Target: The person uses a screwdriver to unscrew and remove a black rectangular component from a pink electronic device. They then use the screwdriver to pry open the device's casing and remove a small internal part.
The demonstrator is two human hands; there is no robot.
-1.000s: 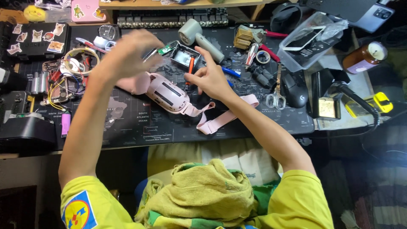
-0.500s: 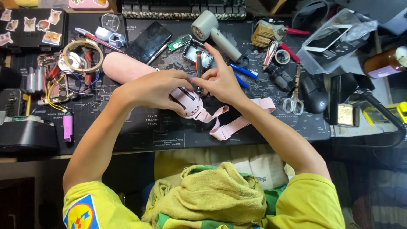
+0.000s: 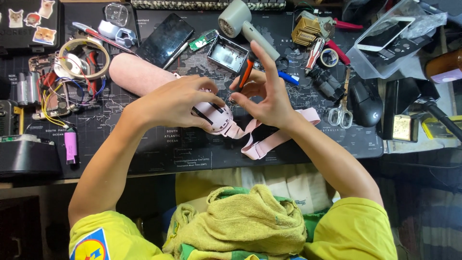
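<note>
Both hands: left [image 3: 178, 103] clamps pink device [image 3: 216, 118]; right [image 3: 267, 96] pinches orange screwdriver [image 3: 244, 77].

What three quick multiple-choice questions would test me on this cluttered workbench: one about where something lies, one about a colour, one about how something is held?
1. Where do the scissors lie?
A. beside the black mouse
B. on the yellow towel
C. under the phone

2. What colour is the device with the strap?
A. blue
B. pink
C. green

3. How is the orange-handled screwdriver held?
A. lying loose on the mat
C. in the left hand
B. in the right hand, tip down at the device

Answers: 1 A, they lie just left of the mouse. 2 B, body and strap are pale pink. 3 B, right fingers pinch it while the left hand covers the device.
</note>
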